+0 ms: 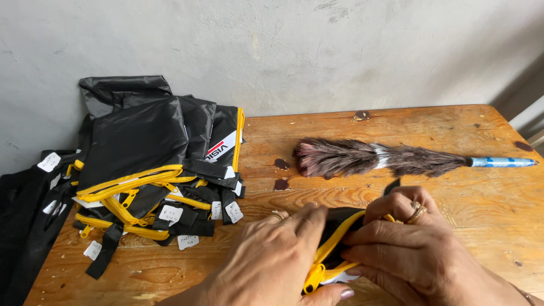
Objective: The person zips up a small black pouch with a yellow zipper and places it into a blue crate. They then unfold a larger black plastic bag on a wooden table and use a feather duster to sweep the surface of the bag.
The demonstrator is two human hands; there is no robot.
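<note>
My left hand [272,260] and my right hand [413,249] are both closed on a small black fabric pouch [340,226] with a yellow zipper, held low over the front of the wooden table [351,130]. The left thumb presses under the yellow zipper pull near the bottom edge of the view. Right fingers pinch the pouch's upper side, with rings on both hands. Most of the pouch is hidden under my hands.
A pile of black pouches with yellow zippers and white tags [147,170] lies on the table's left side, spilling over its edge. A feather duster with a blue handle [385,158] lies across the middle right. A grey wall stands behind.
</note>
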